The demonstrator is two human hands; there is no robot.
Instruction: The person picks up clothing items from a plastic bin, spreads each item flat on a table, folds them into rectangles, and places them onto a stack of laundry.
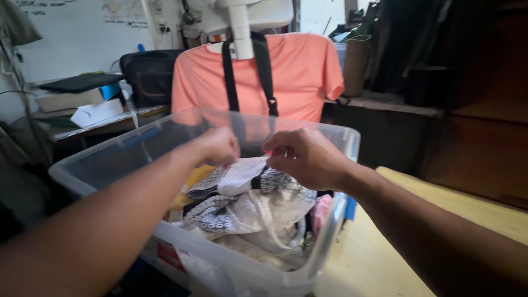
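In the head view, both hands meet over a clear plastic bin [330, 137] that stands on a yellowish surface [440, 203]. The left hand [217, 146] and the right hand [305, 157] each pinch an edge of a black-and-white patterned cloth [239, 176], the fingers [275, 151] of the right hand clenched on its upper right corner and those of the left closed on its upper left edge. The cloth is held just above the heap inside the bin, its lower part draping down onto the other fabrics. Beneath it lies a pale, cream-coloured garment [264, 220], with a yellow piece [192, 179] to the left and a pink piece [322, 209] at the right wall of the bin.

Behind the bin stands a white mannequin torso [242, 27] wearing a salmon-orange T-shirt [297, 71], with black straps [264, 66] hanging down its front. To the left, well apart, a black bag [148, 77] and a stack of books [77, 96] rest on a cluttered desk. Dark wooden furniture [478, 137] fills the right side.
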